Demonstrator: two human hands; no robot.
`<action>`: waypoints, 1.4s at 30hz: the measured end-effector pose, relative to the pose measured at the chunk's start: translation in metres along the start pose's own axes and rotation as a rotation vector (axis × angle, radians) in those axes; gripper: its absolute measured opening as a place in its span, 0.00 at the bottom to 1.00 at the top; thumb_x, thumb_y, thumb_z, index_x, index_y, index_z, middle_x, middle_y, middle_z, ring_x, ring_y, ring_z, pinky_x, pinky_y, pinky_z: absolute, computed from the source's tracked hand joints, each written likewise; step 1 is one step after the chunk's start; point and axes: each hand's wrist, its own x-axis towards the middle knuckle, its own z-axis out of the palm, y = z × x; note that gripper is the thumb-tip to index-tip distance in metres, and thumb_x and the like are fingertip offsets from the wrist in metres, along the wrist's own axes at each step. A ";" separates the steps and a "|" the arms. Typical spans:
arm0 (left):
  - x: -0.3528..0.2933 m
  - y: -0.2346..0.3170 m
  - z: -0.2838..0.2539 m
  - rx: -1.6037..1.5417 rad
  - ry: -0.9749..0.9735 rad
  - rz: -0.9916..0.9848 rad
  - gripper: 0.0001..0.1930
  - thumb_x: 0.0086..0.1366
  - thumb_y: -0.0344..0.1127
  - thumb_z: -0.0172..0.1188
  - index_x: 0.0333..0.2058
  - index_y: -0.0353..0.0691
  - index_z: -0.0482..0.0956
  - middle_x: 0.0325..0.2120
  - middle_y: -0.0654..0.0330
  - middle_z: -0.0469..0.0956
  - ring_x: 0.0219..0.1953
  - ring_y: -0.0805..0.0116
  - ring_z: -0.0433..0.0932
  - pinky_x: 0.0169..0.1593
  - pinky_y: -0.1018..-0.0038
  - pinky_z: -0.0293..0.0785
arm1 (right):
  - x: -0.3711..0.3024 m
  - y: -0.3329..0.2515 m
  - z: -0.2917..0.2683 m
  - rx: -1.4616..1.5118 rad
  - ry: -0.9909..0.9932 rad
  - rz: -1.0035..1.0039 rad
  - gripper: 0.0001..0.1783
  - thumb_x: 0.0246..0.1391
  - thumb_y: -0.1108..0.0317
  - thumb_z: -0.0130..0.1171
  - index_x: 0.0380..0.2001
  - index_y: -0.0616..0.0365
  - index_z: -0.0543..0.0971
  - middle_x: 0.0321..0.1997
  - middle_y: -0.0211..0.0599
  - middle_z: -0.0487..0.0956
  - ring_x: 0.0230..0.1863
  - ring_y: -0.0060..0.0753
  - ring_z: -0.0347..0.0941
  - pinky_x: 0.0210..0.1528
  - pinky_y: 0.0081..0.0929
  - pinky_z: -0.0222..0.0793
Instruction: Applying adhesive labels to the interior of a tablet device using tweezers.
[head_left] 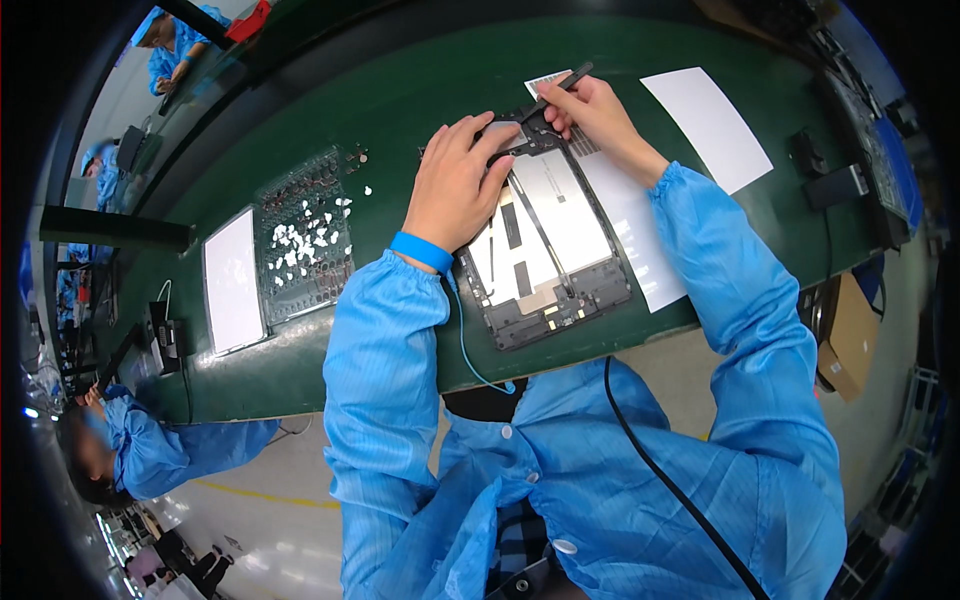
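An opened tablet [560,215], its silver inner plate and black frame exposed, lies on the green bench in front of me. My left hand [455,180] rests over its far left part, fingers spread and nothing seen in them. A blue wrist strap [422,251] with a coiled cord circles that wrist. At the tablet's far edge my right hand [590,110] grips black tweezers [572,78], slanted with the tip pointing down to the left at the tablet's far end. My left fingers lie close to that tip, which is too small to make out.
Left of the tablet, a clear tray [305,235] holds small dark parts and white scraps, beside a white panel [233,280]. White sheets [708,130] lie on the right, one partly beneath the tablet. Small black boxes [835,186] stand far right. A co-worker [165,445] sits at left.
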 end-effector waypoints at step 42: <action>0.000 -0.010 0.031 -0.849 1.005 -0.478 0.24 0.71 0.31 0.49 0.62 0.33 0.57 0.63 0.45 0.58 0.67 0.49 0.58 0.71 0.61 0.51 | 0.079 -0.056 -0.005 0.268 0.123 0.046 0.13 0.55 0.81 0.62 0.36 0.54 0.69 0.66 0.41 0.74 0.54 0.30 0.74 0.56 0.27 0.71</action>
